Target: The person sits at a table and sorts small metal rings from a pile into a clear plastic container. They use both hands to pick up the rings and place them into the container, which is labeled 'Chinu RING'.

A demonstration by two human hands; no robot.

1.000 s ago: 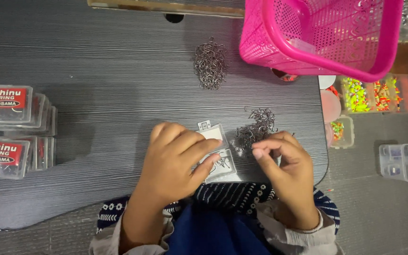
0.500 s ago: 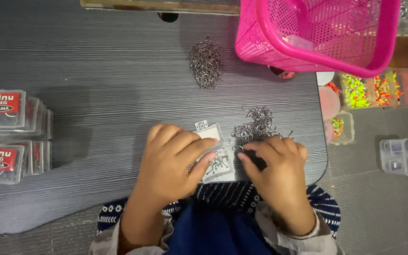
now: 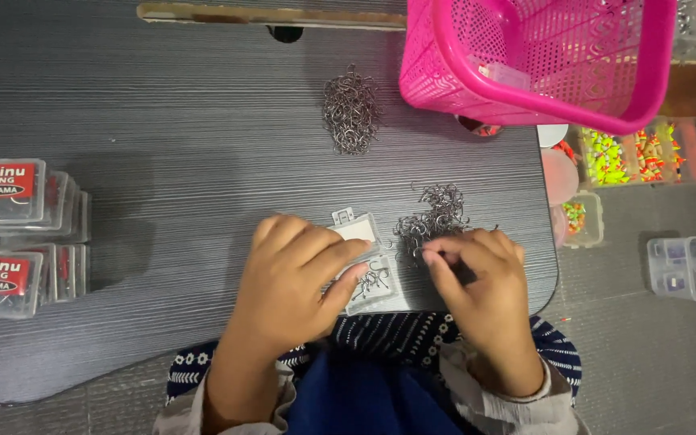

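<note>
small clear plastic box (image 3: pixel 368 270), open at the table's near edge, long axis running from far-left to near-right, hanging tab pointed away from the person; a few hooks are seen inside. left hand (image 3: pixel 300 278) is laid over its left side, fingers closed on the lid. right hand (image 3: pixel 477 278) is pinched together at the near edge of a loose hook pile (image 3: pixel 432 221); a second pile (image 3: pixel 350 111) lies farther off. red-labelled rectangular boxes (image 3: pixel 10 229) are stacked far left. pink mesh basket (image 3: pixel 537 60) stands far right
</note>
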